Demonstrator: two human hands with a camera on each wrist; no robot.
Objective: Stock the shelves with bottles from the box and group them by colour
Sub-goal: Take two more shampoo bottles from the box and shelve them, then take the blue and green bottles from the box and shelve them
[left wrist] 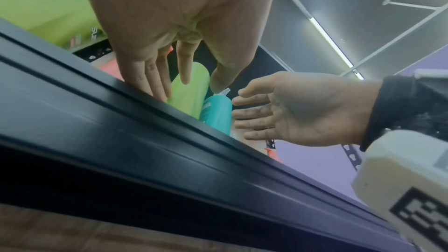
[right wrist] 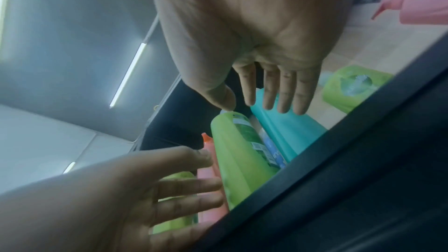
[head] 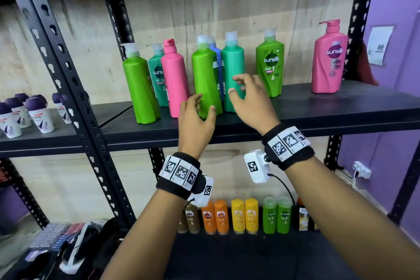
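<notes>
Pump bottles stand on the black shelf point(head: 318, 109). My left hand point(head: 204, 103) is open at the base of a lime green bottle point(head: 205, 75), thumb on its right and fingers on its left. In the left wrist view the straight fingers point(left wrist: 155, 79) lie beside that lime bottle point(left wrist: 191, 91). My right hand point(head: 237, 86) is open in front of a teal bottle point(head: 233, 61), and its fingers point(right wrist: 286, 93) reach over the teal bottle point(right wrist: 286, 131). A blue bottle point(head: 216, 52) stands half hidden behind the two. Whether either hand touches a bottle is unclear.
On the same shelf stand another lime bottle point(head: 141, 88), a teal Sunsilk point(head: 156, 70), a pink bottle point(head: 173, 79), a green Sunsilk point(head: 270, 66) and a pink Sunsilk point(head: 329, 59). Small brown, orange, yellow and green bottles point(head: 244, 216) line the lower shelf. Purple-capped roll-ons point(head: 27, 116) fill the left rack.
</notes>
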